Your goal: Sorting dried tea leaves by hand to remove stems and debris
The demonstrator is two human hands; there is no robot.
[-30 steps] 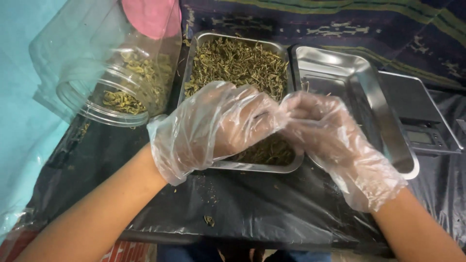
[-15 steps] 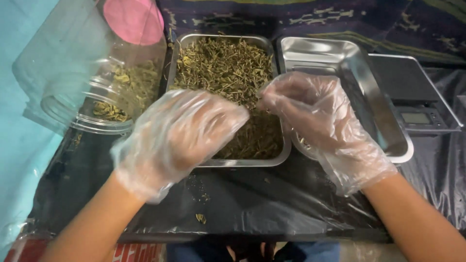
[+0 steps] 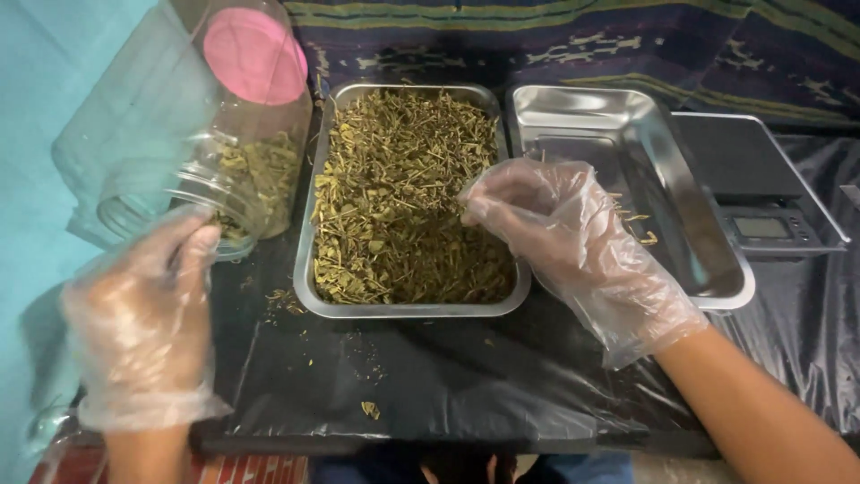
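Note:
A steel tray (image 3: 311,224) full of dried green herb (image 3: 403,197) sits in the middle of the black-covered table. My right hand (image 3: 564,242), in a clear plastic glove, hovers at the tray's right edge with thumb and fingertips pinched; whether a sprig is between them I cannot tell. My left hand (image 3: 143,323), also gloved, is raised at the left with fingers spread, holding nothing, just below the mouth of a clear plastic jar (image 3: 206,143) that lies on its side with dried leaves inside and a pink base.
A second steel tray (image 3: 627,125) with a few herb bits stands to the right, resting partly on a small digital scale (image 3: 761,206). Herb crumbs (image 3: 369,409) dot the black plastic sheet (image 3: 448,376). A patterned cloth (image 3: 627,45) lies behind.
My left hand has pulled away from the herb tray down to the left, near the jar's mouth. My right hand has stayed at the tray's right edge, and the herb is now uncovered.

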